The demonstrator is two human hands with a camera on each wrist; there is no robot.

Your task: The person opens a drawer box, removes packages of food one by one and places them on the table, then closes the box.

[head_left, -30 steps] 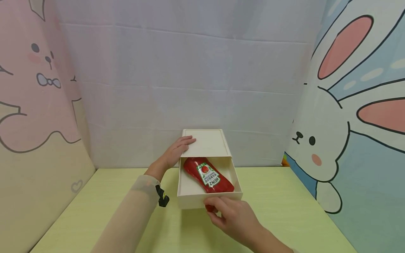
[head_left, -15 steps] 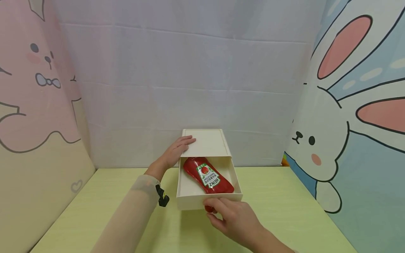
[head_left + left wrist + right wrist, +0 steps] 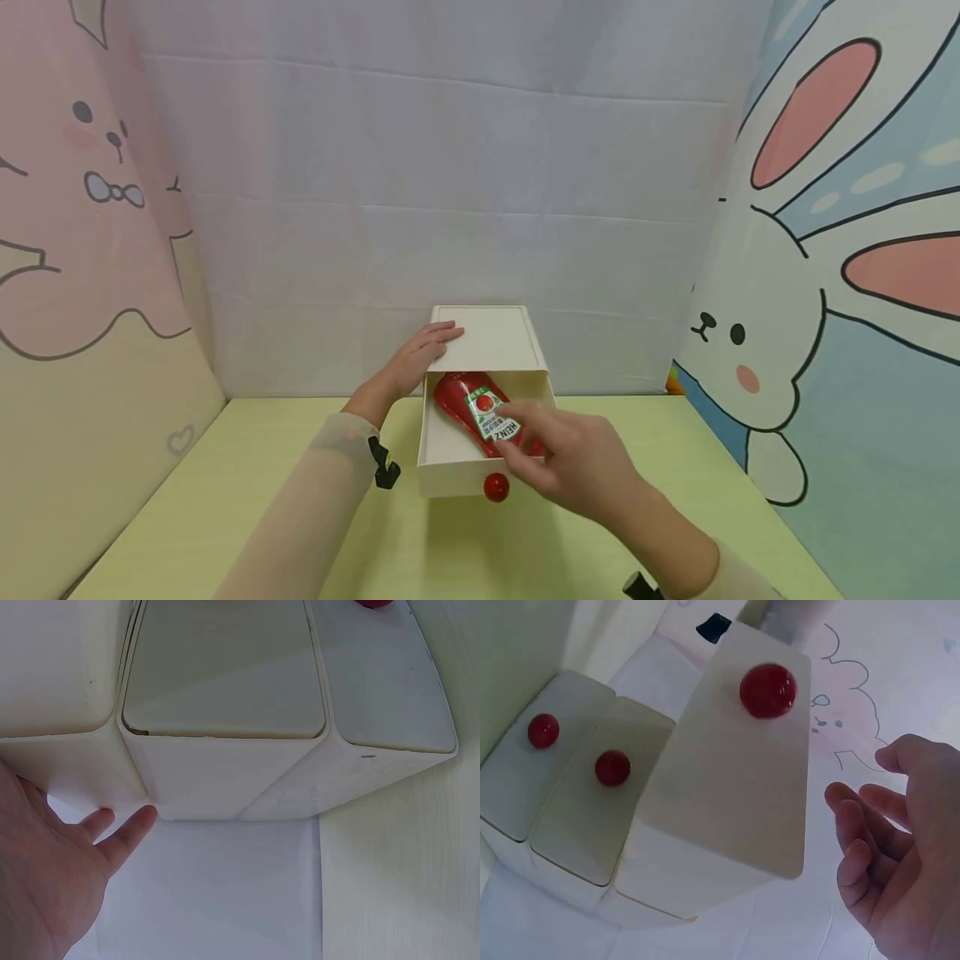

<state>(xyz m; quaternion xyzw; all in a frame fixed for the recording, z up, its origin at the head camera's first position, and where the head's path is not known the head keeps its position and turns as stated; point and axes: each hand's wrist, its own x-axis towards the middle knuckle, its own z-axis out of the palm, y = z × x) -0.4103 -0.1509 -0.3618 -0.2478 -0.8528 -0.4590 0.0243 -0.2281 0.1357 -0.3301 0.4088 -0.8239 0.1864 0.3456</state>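
A white drawer cabinet (image 3: 489,337) stands against the back, its top drawer (image 3: 450,479) pulled out toward me. In that drawer a red Heinz ketchup bottle (image 3: 465,400) lies on its side, slanted, its lower right part hidden by my right hand. My left hand (image 3: 408,367) rests on the cabinet's left top edge. Over the drawer's right front hovers my right hand (image 3: 577,458), fingers loosely bent and holding nothing. A round red knob (image 3: 497,487) shows on the drawer front. In the right wrist view the right hand (image 3: 900,840) is apart from the pulled-out drawer (image 3: 727,772).
Two lower drawers, each with a red knob (image 3: 613,767), are pushed in beneath the top one. The cabinet stands on a pale green table (image 3: 300,483). A white curtain (image 3: 450,167) hangs behind, and cartoon panels (image 3: 862,375) flank both sides.
My right hand has let go of the red knob and risen up and right over the drawer's front. The left hand stays on the cabinet. The drawer sits only slightly farther out.
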